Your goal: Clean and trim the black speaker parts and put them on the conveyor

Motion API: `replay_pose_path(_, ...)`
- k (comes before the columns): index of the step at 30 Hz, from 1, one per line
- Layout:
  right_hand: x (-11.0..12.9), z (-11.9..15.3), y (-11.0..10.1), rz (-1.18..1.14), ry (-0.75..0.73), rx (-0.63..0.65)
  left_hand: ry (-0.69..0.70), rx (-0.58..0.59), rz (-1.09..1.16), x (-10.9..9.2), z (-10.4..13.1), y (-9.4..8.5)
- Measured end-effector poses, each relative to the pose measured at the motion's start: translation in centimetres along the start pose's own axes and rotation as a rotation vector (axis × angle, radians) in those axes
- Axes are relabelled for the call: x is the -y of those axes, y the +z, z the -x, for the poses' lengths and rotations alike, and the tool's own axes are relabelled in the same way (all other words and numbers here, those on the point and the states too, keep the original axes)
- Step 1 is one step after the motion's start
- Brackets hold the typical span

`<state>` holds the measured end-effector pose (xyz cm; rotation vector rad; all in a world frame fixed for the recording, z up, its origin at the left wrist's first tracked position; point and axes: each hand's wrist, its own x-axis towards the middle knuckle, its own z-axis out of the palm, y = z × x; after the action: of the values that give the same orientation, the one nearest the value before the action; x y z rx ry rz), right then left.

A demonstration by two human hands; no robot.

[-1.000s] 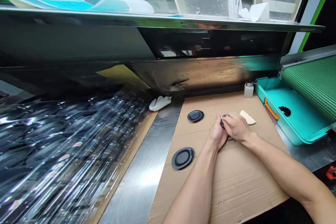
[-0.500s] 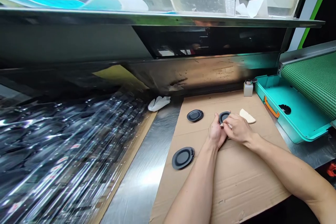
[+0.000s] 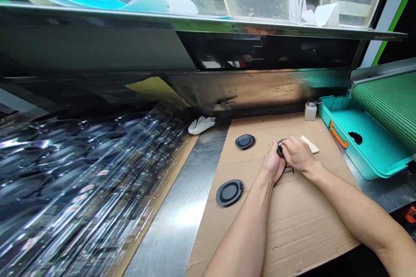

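Both hands meet on one small black disc (image 3: 280, 148): left hand (image 3: 273, 165) and right hand (image 3: 297, 154) w/ fingers curled narrow round it, pinching its rim, just above the cardboard sheet (image 3: 292, 212). Beige pad (image 3: 310, 144) just beyond right fingertips.

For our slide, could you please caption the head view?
Both hands, left and right, grip a small black disc over the cardboard sheet.

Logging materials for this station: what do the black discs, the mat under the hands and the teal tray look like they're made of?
The black discs look like matte rubber or soft plastic, going by their dull sheen and moulded rings. The mat is plain brown corrugated cardboard: flute lines, creases and frayed edges show. The teal tray looks like smooth moulded plastic with a slight gloss. Both hands cover a third disc.
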<state>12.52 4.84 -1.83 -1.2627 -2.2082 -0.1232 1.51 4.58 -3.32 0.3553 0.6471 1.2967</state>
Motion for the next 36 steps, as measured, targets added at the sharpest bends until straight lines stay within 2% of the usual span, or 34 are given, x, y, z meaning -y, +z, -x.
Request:
replay_pose_path(4,-0.5,0.2,0.0,0.087,0.057,-0.011,0.024,-0.002,-0.02,0.2,-0.3,-0.2)
replay_pose_path(11,0.0,-0.1,0.0,-0.133,0.089,0.029,0.082,0.009,-0.022,0.9,-1.2,-1.2)
replay_pose_path(15,-0.4,-0.1,-1.2,-0.259,-0.04,0.208,0.056,-0.005,-0.024,0.6,-1.0,-1.2)
replay_pose_path(18,-1.1,0.1,-2.1,-0.203,-0.055,0.304,0.044,-0.003,-0.043,0.3,-0.9,-0.9)
replay_pose_path(22,-1.6,0.2,-2.1,-0.013,0.013,0.187,0.066,-0.019,-0.069,0.5,-0.7,-0.6)
replay_pose_path(25,-1.4,0.0,-1.4,0.003,-0.027,0.108,0.082,-0.052,-0.083,0.7,-0.5,-0.5)
replay_pose_path(29,-1.0,-0.4,-0.5,0.042,-0.046,0.073,0.088,-0.047,-0.06,0.8,-0.4,-0.5)
replay_pose_path(33,-1.5,-0.2,-0.4,0.154,0.11,0.072,0.105,-0.039,-0.093,0.6,-0.4,-0.6)
replay_pose_path(36,-1.8,0.3,-0.8,0.126,0.179,0.115,0.111,-0.08,-0.096,0.6,-0.4,-0.6)
